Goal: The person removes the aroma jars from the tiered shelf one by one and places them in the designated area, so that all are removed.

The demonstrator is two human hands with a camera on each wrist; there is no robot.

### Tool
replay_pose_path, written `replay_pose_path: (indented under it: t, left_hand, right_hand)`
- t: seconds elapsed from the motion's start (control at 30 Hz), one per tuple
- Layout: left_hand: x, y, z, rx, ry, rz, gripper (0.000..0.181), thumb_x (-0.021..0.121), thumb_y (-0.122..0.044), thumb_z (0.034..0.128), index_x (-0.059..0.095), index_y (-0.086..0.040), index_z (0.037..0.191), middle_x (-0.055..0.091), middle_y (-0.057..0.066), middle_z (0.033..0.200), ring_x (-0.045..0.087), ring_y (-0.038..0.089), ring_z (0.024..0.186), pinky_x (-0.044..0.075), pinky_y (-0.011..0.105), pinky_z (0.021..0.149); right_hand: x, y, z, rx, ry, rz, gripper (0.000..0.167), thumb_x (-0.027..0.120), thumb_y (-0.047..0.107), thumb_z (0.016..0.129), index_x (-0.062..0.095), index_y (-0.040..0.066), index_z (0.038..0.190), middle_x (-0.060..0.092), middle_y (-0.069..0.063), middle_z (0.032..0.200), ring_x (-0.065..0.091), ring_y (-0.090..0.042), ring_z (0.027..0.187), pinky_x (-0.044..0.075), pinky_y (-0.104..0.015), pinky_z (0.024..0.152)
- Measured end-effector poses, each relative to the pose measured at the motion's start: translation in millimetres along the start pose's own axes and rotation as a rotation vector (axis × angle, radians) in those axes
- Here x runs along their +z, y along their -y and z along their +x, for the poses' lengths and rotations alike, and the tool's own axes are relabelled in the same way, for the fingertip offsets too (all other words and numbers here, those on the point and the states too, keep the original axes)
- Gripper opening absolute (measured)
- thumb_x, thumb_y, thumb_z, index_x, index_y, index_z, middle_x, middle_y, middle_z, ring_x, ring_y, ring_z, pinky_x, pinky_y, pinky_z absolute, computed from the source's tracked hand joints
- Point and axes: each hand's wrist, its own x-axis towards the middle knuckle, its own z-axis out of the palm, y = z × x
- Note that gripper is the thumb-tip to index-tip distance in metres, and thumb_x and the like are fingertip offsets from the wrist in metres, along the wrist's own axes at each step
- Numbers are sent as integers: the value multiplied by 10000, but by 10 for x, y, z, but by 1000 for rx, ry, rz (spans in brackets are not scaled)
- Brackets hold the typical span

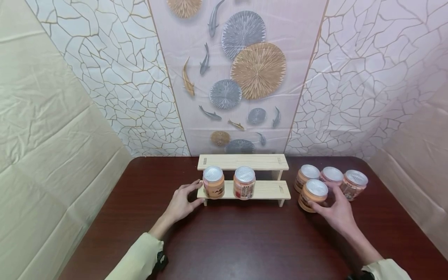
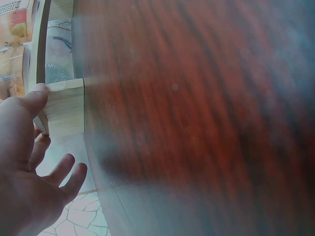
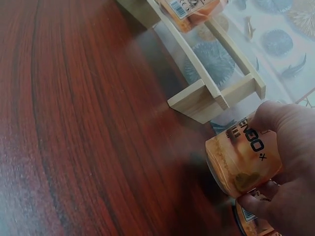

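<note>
My right hand grips a jar of orange contents with a silver lid, thumb on the near side. In the right wrist view the jar shows dark lettering; whether its base touches the table is unclear. Three similar jars stand just behind and beside it. My left hand pinches the left end of a two-tier wooden shelf's lower board; in the left wrist view its thumb lies on the board's edge. Two lidded jars, one left and one nearer the middle, stand on that board.
The shelf's upper board rises behind the lower one. Both stand near the back of a dark red-brown table. A patterned cloth backdrop hangs behind the table, with beige cloth at the sides.
</note>
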Motion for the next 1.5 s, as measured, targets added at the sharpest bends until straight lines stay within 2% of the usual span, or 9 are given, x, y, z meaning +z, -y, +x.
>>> replay_pose_path:
  t: [0.47, 0.63, 0.83, 0.93, 1.03, 1.17, 1.27, 1.37, 1.5]
  left_hand:
    - [10, 14, 4, 13, -9, -3, 554, 844, -192, 820, 657, -67, 1326, 584, 78, 1400, 554, 425, 1184, 419, 621, 960]
    - [13, 15, 2, 15, -9, 0, 551, 845, -185, 818, 659, -62, 1321, 586, 84, 1398, 554, 432, 1183, 419, 624, 959]
    - [14, 13, 5, 16, -11, 1, 550, 847, -189, 817, 661, -62, 1319, 588, 85, 1395, 557, 428, 1181, 427, 616, 957]
    - [11, 11, 5, 10, -7, 2, 553, 846, -194, 819, 659, -69, 1324, 585, 81, 1400, 555, 426, 1184, 428, 614, 957]
    - [7, 7, 4, 4, -5, 3, 558, 848, -195, 818, 657, -75, 1328, 582, 81, 1403, 554, 430, 1185, 427, 617, 957]
    - [5, 5, 1, 6, -4, 5, 557, 850, -191, 815, 659, -74, 1325, 581, 86, 1403, 555, 437, 1181, 426, 620, 956]
    - [3, 1, 0, 10, -5, 4, 556, 850, -188, 814, 659, -70, 1322, 582, 87, 1402, 557, 437, 1178, 421, 623, 960]
    - [1, -3, 0, 10, -7, 4, 555, 849, -185, 814, 659, -66, 1322, 583, 88, 1401, 560, 432, 1175, 423, 621, 958]
    - [2, -1, -3, 6, -4, 8, 557, 847, -187, 816, 657, -67, 1326, 581, 86, 1403, 559, 429, 1177, 432, 614, 952]
  right_hand:
    - [27, -50, -34, 41, 9, -54, 659, 877, 1, 683, 527, -65, 1239, 610, -270, 1132, 465, 22, 974, 425, -53, 707]
    - [38, -67, -36, 54, 16, -22, 662, 868, -27, 688, 514, -74, 1246, 597, -298, 1155, 543, -170, 1017, 426, -44, 724]
    - [43, -93, -32, 67, 29, 25, 680, 853, -56, 707, 486, -94, 1278, 569, -326, 1198, 429, 99, 1021, 430, -44, 748]
    - [44, -93, -24, 80, 52, 43, 692, 833, -71, 728, 450, -110, 1303, 537, -338, 1228, 546, -125, 1091, 417, -34, 753]
    - [41, -89, -26, 90, 69, 44, 716, 821, -72, 740, 410, -127, 1323, 517, -352, 1230, 533, -440, 1116, 388, -22, 766]
    - [56, -67, -35, -23, -46, -14, 743, 857, -33, 663, 456, -145, 1278, 535, -321, 1131, 519, -417, 1038, 314, -89, 837]
    - [92, -11, 8, -211, -229, -44, 676, 817, 75, 644, 526, -153, 1210, 534, -302, 1073, 453, -380, 978, 281, -183, 883]
    - [153, 104, 90, -375, -351, -31, 640, 740, 223, 680, 569, -154, 1169, 544, -324, 1094, 433, -429, 1026, 268, -223, 979]
    - [269, 327, 145, -448, -326, 9, 581, 716, 270, 725, 602, -140, 1121, 562, -323, 1119, 476, -452, 1072, 271, -263, 1065]
